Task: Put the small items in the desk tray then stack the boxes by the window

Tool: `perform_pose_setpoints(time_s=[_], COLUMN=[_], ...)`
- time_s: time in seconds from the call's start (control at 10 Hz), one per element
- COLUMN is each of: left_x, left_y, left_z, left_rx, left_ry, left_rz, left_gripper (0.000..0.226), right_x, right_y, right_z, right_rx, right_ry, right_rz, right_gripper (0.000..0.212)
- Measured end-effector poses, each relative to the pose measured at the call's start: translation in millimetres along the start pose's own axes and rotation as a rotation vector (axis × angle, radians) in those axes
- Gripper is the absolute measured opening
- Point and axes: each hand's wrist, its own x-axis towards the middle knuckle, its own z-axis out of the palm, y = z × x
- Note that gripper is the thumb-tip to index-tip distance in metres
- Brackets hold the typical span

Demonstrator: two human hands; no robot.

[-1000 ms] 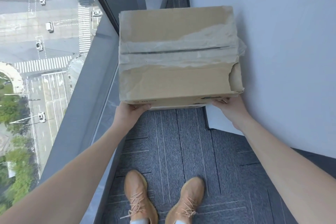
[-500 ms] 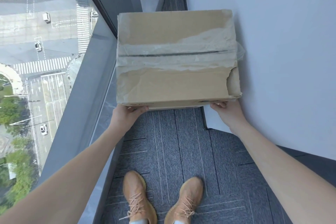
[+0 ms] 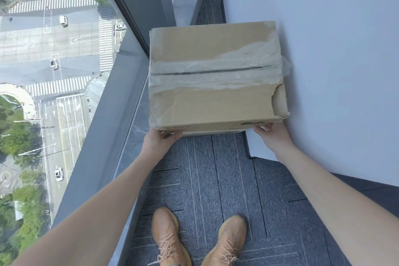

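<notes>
While both hands grip its near bottom edge, the box [image 3: 216, 75] sits between the window [image 3: 54, 93] and the wall [image 3: 334, 60], its right side touching the wall. Torn tape [image 3: 216, 71] runs across its lid, and the near right corner is ripped. The left hand [image 3: 159, 139] curls under the left corner, fingers hidden beneath; the right hand [image 3: 273, 136] pinches the right corner, fingertips on the cardboard. Whether the box rests on anything cannot be told. Below lie grey carpet [image 3: 216, 179] and two tan shoes [image 3: 168, 237]. Through the glass, a street shows far below.
</notes>
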Motion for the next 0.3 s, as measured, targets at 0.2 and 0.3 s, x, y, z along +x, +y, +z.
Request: perform_pose_setpoints(time_s=[0.2, 0.3], left_x=[-25.3, -56.0], left_y=[6.4, 23.7], left_z=[-14.7, -21.4], left_rx=[0.143, 0.408], left_ry=[-0.194, -0.34], left_rz=[-0.182, -0.188], left_gripper=[0.097, 0.102], right_x=[-48.1, -82.1], right_y=[-24.8, -47.5], right_z=[1.4, 0.1], right_rx=[-0.348, -0.54], right_ry=[0.046, 0.025], right_rz=[0.147, 0.151], right_gripper=[0.063, 0.04])
